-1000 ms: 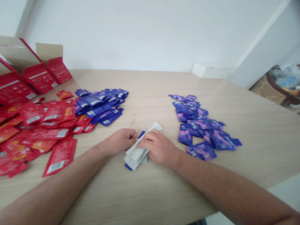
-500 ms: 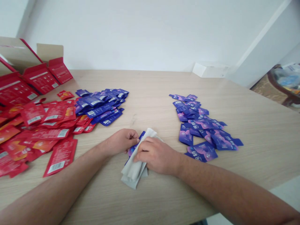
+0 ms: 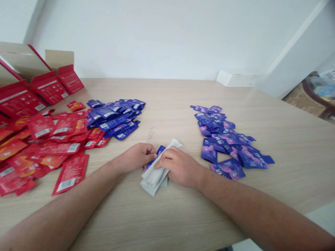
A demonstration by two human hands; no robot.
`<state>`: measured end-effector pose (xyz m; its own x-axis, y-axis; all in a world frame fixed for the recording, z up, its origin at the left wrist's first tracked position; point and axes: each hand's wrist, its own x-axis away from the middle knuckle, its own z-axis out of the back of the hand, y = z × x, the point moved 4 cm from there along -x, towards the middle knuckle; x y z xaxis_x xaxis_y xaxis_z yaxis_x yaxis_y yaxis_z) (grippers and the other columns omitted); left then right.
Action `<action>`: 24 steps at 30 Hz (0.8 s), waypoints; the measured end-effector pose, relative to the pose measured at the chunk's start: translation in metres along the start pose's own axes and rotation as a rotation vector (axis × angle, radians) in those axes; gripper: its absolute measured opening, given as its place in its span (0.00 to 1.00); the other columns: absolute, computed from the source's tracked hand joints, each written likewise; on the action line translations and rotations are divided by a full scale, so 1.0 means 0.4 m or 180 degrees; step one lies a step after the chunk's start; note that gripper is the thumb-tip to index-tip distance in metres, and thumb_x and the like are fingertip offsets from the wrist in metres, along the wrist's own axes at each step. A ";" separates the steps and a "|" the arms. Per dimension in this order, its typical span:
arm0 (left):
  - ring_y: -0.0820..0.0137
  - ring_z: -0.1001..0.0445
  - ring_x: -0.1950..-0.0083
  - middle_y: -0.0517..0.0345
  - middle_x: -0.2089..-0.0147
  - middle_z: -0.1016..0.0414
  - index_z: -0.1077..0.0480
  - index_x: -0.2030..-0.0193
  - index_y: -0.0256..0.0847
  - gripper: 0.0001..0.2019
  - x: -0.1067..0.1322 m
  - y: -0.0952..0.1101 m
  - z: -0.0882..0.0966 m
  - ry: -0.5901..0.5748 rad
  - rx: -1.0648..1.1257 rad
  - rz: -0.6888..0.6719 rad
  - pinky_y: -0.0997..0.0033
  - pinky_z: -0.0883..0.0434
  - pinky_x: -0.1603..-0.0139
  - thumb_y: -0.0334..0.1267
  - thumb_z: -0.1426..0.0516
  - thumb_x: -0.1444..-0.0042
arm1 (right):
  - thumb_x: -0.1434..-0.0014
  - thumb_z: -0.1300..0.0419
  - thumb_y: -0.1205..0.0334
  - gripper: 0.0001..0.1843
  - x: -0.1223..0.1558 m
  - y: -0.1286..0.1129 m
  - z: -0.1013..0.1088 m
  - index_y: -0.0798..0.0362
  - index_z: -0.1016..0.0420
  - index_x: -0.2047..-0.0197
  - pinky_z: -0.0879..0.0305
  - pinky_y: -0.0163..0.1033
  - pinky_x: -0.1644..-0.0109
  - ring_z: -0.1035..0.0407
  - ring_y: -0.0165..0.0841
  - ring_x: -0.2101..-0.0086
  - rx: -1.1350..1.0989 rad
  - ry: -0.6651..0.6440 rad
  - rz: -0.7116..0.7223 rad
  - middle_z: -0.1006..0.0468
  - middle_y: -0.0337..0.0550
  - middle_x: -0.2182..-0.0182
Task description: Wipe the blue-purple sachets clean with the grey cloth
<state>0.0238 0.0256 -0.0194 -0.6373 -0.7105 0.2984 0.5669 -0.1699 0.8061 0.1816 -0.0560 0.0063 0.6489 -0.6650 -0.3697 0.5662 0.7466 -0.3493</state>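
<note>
Near the front middle of the table, my left hand (image 3: 140, 157) pinches the left edge of a purple sachet (image 3: 160, 151) lying on the wood. My right hand (image 3: 180, 165) is closed on a folded whitish cloth (image 3: 154, 177) and presses it over the sachet, so most of the sachet is hidden. To the right lies a spread heap of purple sachets (image 3: 230, 138), pink-patterned sides mostly up. On the left another pile of purple sachets (image 3: 115, 115) shows barcodes and touches a large pile of red sachets (image 3: 61, 148).
Open red cartons (image 3: 49, 85) stand at the back left of the wooden table (image 3: 167, 97). A white box (image 3: 237, 78) sits against the wall at the back right. Beyond the table's right edge is a brown-rimmed chair or basket (image 3: 318, 94) holding plastic bags.
My right hand and the cloth have slid a little up and to the right over the sachet. My left hand keeps its pinch. The whole view has shifted slightly.
</note>
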 end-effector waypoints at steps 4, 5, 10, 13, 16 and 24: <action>0.75 0.32 0.80 0.64 0.78 0.31 0.33 0.68 0.40 0.14 0.003 0.005 0.000 -0.0017 0.0059 0.0026 0.79 0.35 0.81 0.50 0.45 0.43 | 0.46 0.41 0.75 0.18 -0.001 -0.001 0.000 0.51 0.24 0.53 0.39 0.44 0.48 0.36 0.38 0.54 -0.0034 0.0000 -0.0055 0.27 0.45 0.58; 0.75 0.31 0.80 0.64 0.78 0.31 0.34 0.68 0.40 0.14 0.003 0.005 -0.001 -0.0044 0.0090 0.0045 0.78 0.35 0.81 0.50 0.46 0.43 | 0.45 0.41 0.74 0.17 -0.001 -0.008 -0.005 0.51 0.24 0.54 0.39 0.44 0.48 0.36 0.38 0.55 -0.0053 -0.0099 0.0085 0.27 0.44 0.59; 0.75 0.32 0.80 0.65 0.78 0.32 0.33 0.68 0.40 0.12 0.005 0.009 -0.001 -0.0043 0.0128 0.0038 0.79 0.35 0.81 0.47 0.46 0.43 | 0.45 0.41 0.74 0.18 -0.001 0.000 -0.005 0.51 0.24 0.53 0.39 0.44 0.48 0.36 0.38 0.54 -0.0055 -0.0053 -0.0026 0.27 0.45 0.58; 0.76 0.34 0.81 0.65 0.78 0.32 0.32 0.68 0.39 0.11 0.008 0.014 0.000 0.0004 0.0135 0.0036 0.80 0.36 0.82 0.45 0.46 0.44 | 0.47 0.41 0.76 0.19 -0.002 0.015 0.003 0.52 0.25 0.53 0.39 0.45 0.48 0.36 0.38 0.55 -0.0053 0.0140 -0.0325 0.27 0.45 0.58; 0.75 0.32 0.80 0.64 0.79 0.32 0.32 0.67 0.39 0.11 0.011 0.017 -0.001 -0.0001 0.0169 0.0087 0.79 0.35 0.81 0.46 0.45 0.45 | 0.46 0.41 0.75 0.17 -0.003 -0.007 -0.008 0.51 0.24 0.54 0.39 0.44 0.49 0.36 0.38 0.55 -0.0108 -0.0027 -0.0029 0.27 0.44 0.59; 0.77 0.33 0.80 0.65 0.78 0.33 0.31 0.68 0.40 0.10 0.015 0.016 0.002 0.0054 0.0097 -0.0003 0.80 0.37 0.82 0.45 0.45 0.45 | 0.48 0.42 0.78 0.20 -0.006 0.007 0.000 0.52 0.25 0.53 0.38 0.46 0.48 0.36 0.38 0.55 -0.0073 0.0242 -0.0268 0.26 0.46 0.59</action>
<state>0.0232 0.0208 -0.0121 -0.6287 -0.7219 0.2890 0.5500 -0.1500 0.8216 0.1816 -0.0523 0.0063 0.5585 -0.7255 -0.4022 0.6047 0.6880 -0.4012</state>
